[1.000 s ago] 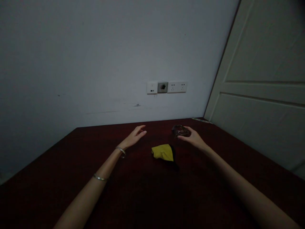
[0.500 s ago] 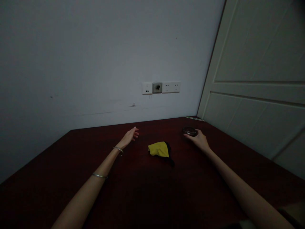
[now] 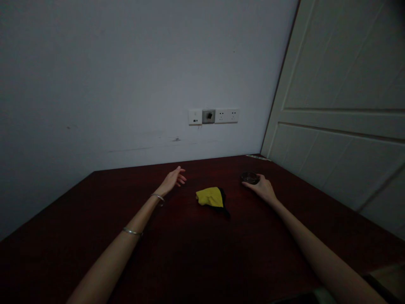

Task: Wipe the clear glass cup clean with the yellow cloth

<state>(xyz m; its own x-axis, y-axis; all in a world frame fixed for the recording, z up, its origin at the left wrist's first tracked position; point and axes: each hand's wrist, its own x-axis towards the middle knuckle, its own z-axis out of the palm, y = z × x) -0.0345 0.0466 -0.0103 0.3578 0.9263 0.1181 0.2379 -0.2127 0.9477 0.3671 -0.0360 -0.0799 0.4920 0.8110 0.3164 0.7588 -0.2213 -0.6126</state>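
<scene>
My right hand [image 3: 263, 188] grips a low, round glass dish [image 3: 249, 177] by its right side, thumb in front and fingers round the far side. The dish is dark and see-through, at or just above the tabletop; which of the two I cannot tell. My left hand [image 3: 172, 178], with two bangles on its forearm, is open and holds nothing, its fingers a little spread and pointing right. Between the hands lies a crumpled yellow cloth piece [image 3: 210, 196] with a black part [image 3: 224, 202] along its right side. Neither hand touches it.
A dark red wooden table [image 3: 190, 253] fills the lower view and meets a pale wall [image 3: 142, 76]. White sockets [image 3: 226, 116] and a grey switch plate [image 3: 208, 116] sit low on the wall. A panelled door [image 3: 341, 97] borders the right. A pale strip [image 3: 258, 158] lies at the far right corner.
My right hand has brought the glass dish slightly nearer to me and a touch left. My left hand has barely shifted, and the cloth piece lies as before.
</scene>
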